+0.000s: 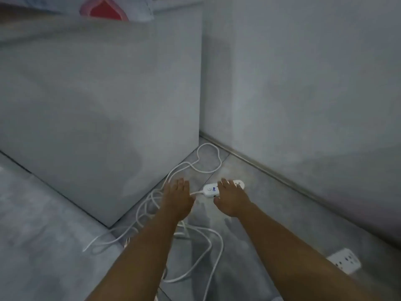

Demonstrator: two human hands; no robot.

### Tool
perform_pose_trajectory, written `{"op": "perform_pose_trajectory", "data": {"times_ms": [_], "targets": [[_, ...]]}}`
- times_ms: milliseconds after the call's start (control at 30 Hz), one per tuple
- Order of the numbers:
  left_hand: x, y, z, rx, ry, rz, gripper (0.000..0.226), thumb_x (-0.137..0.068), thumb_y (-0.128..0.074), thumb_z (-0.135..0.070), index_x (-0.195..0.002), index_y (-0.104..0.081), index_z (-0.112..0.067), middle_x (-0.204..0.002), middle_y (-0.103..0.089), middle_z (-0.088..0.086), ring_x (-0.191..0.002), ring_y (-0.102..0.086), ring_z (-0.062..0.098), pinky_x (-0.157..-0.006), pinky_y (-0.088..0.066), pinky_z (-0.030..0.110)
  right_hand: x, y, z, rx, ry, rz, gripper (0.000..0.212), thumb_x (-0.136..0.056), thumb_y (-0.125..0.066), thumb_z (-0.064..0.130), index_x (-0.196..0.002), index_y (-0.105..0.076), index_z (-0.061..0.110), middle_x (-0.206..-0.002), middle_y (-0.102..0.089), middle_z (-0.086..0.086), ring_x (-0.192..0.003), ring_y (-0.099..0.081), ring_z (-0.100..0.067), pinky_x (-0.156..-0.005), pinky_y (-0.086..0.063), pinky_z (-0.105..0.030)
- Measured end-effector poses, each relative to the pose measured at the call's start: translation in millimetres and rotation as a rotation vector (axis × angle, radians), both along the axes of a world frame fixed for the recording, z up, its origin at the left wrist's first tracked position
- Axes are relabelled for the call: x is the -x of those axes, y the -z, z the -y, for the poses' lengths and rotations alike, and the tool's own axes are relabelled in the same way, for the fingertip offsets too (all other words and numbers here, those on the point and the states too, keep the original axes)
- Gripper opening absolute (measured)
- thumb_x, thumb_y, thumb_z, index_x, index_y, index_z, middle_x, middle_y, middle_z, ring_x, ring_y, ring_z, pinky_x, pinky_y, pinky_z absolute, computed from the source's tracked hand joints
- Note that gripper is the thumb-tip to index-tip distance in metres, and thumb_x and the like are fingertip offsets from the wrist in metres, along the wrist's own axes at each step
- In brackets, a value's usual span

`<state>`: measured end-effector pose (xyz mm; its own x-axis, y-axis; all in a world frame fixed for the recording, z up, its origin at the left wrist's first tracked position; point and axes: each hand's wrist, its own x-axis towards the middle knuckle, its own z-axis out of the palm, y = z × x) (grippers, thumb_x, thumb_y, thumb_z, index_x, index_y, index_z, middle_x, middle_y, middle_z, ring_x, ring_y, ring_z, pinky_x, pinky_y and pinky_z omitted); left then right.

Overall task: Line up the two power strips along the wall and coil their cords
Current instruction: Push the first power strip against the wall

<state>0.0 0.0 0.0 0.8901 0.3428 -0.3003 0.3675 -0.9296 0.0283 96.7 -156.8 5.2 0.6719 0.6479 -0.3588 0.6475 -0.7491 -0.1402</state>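
So one strip [209, 189] is lying on the floor [256, 231] about mid-scene, a bit off the right wall [314, 83], and the right hand [231, 200] is laid over its right half with fingers spread and pretty straight, thumb down by the near edge, not really wrapped around it. The left hand [178, 198] is flat and relaxed just left of where the cord leaves the strip, holding nothing, with the cords [201, 233] all loose and looped under both arms and off to the far side. The second strip [345, 263] sits near right, close to the wall, and there's a big grey block [97, 105] on the left.
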Motion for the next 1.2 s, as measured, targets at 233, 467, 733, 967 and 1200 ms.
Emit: {"op": "perform_pose_trajectory", "data": {"times_ms": [233, 467, 733, 967, 1200], "targets": [[-12, 30, 17, 0.051, 0.026, -0.066, 0.064, -0.102, -0.024, -0.043, -0.153, -0.005, -0.008, -0.161, -0.002, 0.012, -0.149, -0.001, 0.025, -0.12, -0.004, 0.047, -5, 32, 14, 0.071, 0.003, 0.002, 0.071, -0.097, -0.039, 0.039, -0.152, -0.012, 0.005, -0.161, -0.009, -0.013, -0.147, -0.011, -0.031, -0.118, -0.014, -0.045], [-43, 75, 2, 0.013, 0.057, -0.115, 0.067, -0.101, -0.029, -0.041, -0.153, -0.003, -0.008, -0.161, 0.0, 0.013, -0.149, -0.002, 0.027, -0.119, -0.005, 0.048, -43, 89, 21, 0.092, 0.065, -0.033, 0.078, -0.095, -0.045, 0.042, -0.153, -0.006, 0.005, -0.161, -0.004, -0.012, -0.148, -0.007, -0.028, -0.118, -0.013, -0.043], [-90, 119, -2, 0.081, 0.064, -0.107, 0.076, -0.097, -0.043, -0.039, -0.153, -0.001, -0.008, -0.161, -0.002, 0.013, -0.148, -0.005, 0.027, -0.12, -0.009, 0.044, -99, 128, 14, 0.083, 0.106, 0.046, 0.08, -0.092, -0.051, 0.04, -0.152, -0.009, 0.007, -0.16, -0.01, -0.01, -0.146, -0.013, -0.029, -0.117, -0.015, -0.043], [-119, 148, 18, 0.155, 0.099, -0.063, 0.078, -0.093, -0.053, -0.031, -0.152, -0.008, -0.008, -0.159, -0.014, 0.013, -0.143, -0.022, 0.028, -0.117, -0.022, 0.041, -124, 152, 21, 0.07, 0.111, 0.025, 0.082, -0.091, -0.055, 0.032, -0.153, -0.006, 0.011, -0.161, -0.008, -0.008, -0.147, -0.01, -0.028, -0.118, -0.012, -0.044], [-125, 160, 18, 0.186, -0.01, -0.006, 0.062, -0.09, -0.057, -0.017, -0.144, -0.027, -0.014, -0.138, -0.041, 0.006, -0.121, -0.046, 0.023, -0.095, -0.046, 0.037, -126, 163, 34, -0.116, 0.117, 0.075, 0.068, -0.087, -0.061, 0.029, -0.147, -0.03, 0.021, -0.142, -0.042, -0.001, -0.118, -0.045, -0.021, -0.096, -0.041, -0.033]]}}
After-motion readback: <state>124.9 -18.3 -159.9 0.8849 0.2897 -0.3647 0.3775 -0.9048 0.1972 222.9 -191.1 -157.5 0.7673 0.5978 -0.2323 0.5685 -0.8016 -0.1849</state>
